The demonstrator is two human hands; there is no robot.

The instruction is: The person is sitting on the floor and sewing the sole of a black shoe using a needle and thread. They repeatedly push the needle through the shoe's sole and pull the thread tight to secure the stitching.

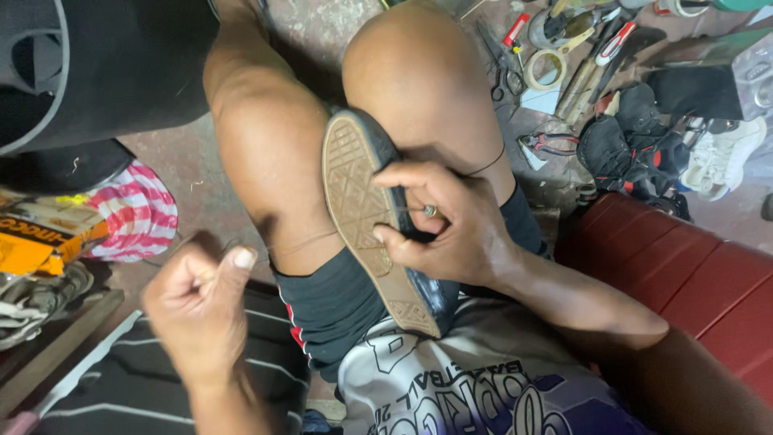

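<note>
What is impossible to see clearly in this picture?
Head view only:
- Shoe upper: hidden between the knees and behind the right hand.
- Thread: too thin to follow into the left hand.
- Tools on the floor: small, partly cut off by the top edge.

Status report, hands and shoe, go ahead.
Right hand clamps shoe between knees, sole up. Left hand pinches thread, pulled taut. Nothing blocking.

shorts (338,310): black, red-white side stripe
shirt (475,379): white-grey, purple print
arms: bare, no sleeves
right hand (451,229): one ring (430,211)
</note>
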